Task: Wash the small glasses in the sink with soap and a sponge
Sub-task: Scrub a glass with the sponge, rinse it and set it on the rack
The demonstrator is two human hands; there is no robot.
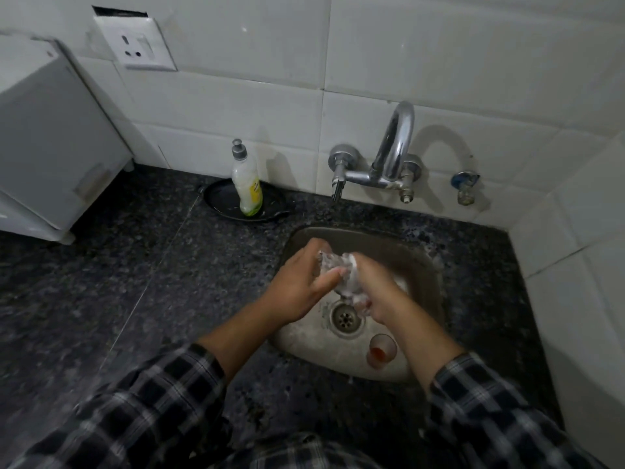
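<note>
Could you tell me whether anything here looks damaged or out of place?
Yes: the wall socket has a dark open gap above its plate, as if poorly fitted. A small glass in the sink holds reddish residue.

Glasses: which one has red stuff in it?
The glass sitting in the sink beside the drain, with reddish residue in its bottom. The other glass, foamy, is held in the left hand, rubbed by the right hand and its soapy sponge.

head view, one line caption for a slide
Left hand and right hand scrub a soapy glass over the sink; second glass sits by the drain.
</note>
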